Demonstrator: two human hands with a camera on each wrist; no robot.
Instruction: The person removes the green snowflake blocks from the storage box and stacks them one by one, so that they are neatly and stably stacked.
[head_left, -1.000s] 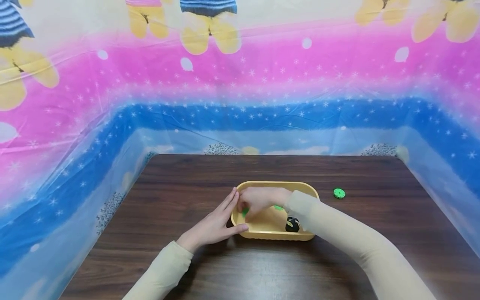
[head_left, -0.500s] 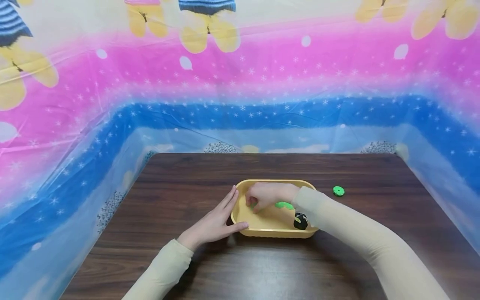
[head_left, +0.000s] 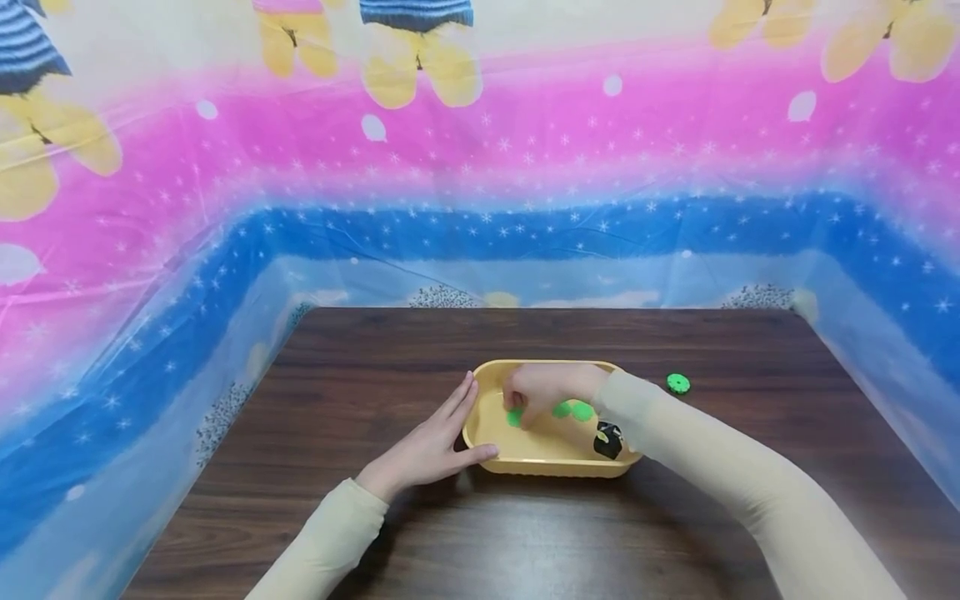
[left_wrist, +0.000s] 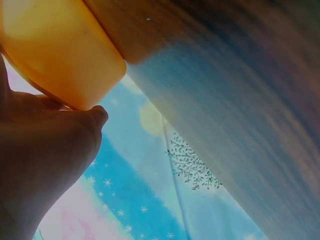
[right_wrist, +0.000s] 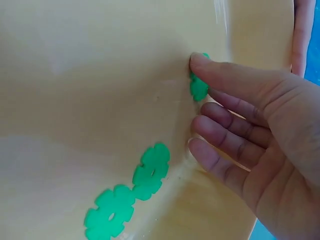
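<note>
My left hand (head_left: pixel 427 446) steadies the left end of a yellow plastic tray (head_left: pixel 555 468), its straight fingers along the rim and its thumb at the front edge. Inside the tray, my right hand (head_left: pixel 543 389) pinches a green notched disc (right_wrist: pixel 199 86) between thumb and index finger, close over the tray's floor; the other fingers are loosely bent. Two more green notched discs (right_wrist: pixel 151 171) lie by the tray's far wall, side by side. A small black object with a pale yellow mark (head_left: pixel 607 440) sits in the tray's front right corner, beside the right sleeve.
Another green notched disc (head_left: pixel 678 383) lies on the dark wooden table (head_left: pixel 375 358), to the right of the tray. A patterned pink and blue cloth (head_left: pixel 480 225) hangs around the table's back and sides.
My right hand has shifted right from the tray's left end, with the green disc at its fingertips. The black object has slid right. My left hand stays in place.
</note>
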